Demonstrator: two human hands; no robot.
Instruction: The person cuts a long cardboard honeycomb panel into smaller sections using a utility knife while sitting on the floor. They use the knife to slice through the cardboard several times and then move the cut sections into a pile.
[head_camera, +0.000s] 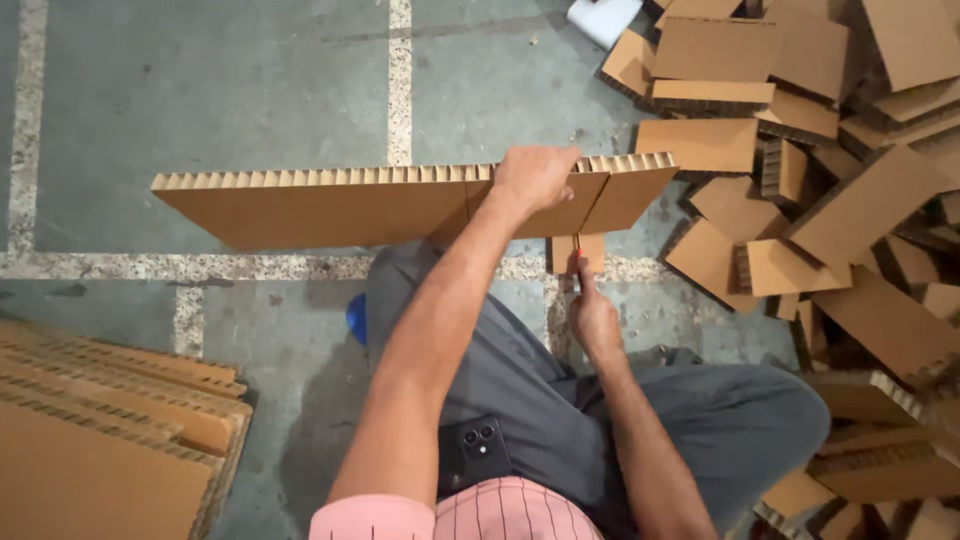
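your left hand (532, 178) sits on top of the long board (400, 205), fingers curled over its upper, corrugated edge and pressed together around it, holding it upright on its long side. the board runs left to right across your view, standing over your raised knee on the grey floor (200, 100), its long axis crosswise to your arms. most of its length lies to the left of your grip; only a short stretch runs on to the right.

your right hand (592, 315) is lower and nearer your body, just under the board's right part. its fingers are closed around a slim tool (578, 262) with a reddish tip, and that tip points up at a small cardboard tab (578, 250) that hangs below the board's bottom edge. the tip looks to be touching the tab, though you cannot tell how deep it sits. so the tool meets the board from below, at right angles to its length, a little to the right of where your left hand clamps it from above.

a heap of cut pieces (830, 180) lies to your right, a stack of boards (110, 420) to your lower left, and a phone (474, 447) rests in your lap.
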